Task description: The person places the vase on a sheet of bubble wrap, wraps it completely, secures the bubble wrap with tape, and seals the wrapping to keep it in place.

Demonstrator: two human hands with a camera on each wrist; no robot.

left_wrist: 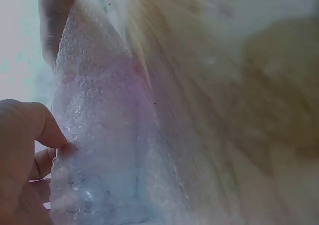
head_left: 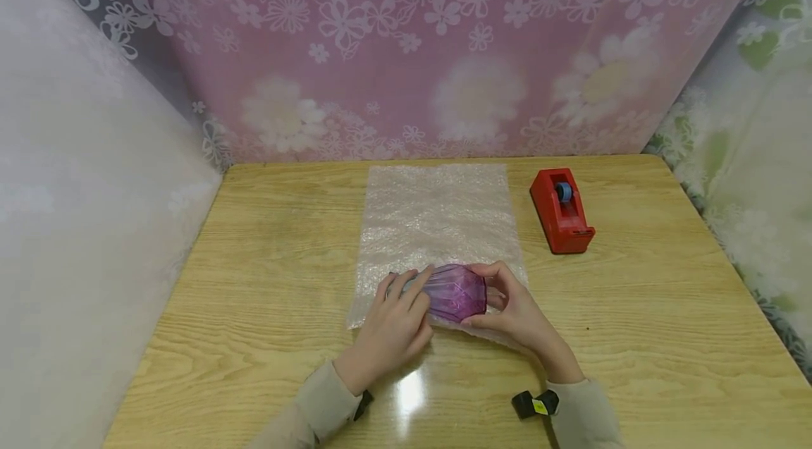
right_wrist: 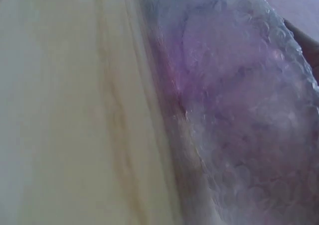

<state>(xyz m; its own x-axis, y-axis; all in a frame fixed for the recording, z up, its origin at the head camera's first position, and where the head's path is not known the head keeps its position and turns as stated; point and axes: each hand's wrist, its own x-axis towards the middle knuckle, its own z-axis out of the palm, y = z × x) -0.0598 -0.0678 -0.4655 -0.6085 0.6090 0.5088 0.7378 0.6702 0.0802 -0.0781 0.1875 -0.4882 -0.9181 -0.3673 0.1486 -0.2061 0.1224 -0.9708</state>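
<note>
A purple, faceted glass vase [head_left: 455,292] lies on its side near the front edge of a sheet of bubble wrap [head_left: 438,216]. My left hand [head_left: 393,326] holds its narrower bluish end, fingers over the top. In the left wrist view, the thumb [left_wrist: 50,130] presses the bubble wrap [left_wrist: 94,115] against the vase. My right hand [head_left: 523,315] grips the wide purple end, thumb on the near side and fingers on the far side. Purple glass shows through the raised bubble wrap [right_wrist: 249,105] in the right wrist view, where most of that hand is hidden.
A red tape dispenser [head_left: 563,213] with a blue roll stands right of the sheet on the wooden table [head_left: 273,244]. Flowered curtains [head_left: 406,47] hang behind and along both sides. Black wrist straps [head_left: 533,404] sit at the cuffs.
</note>
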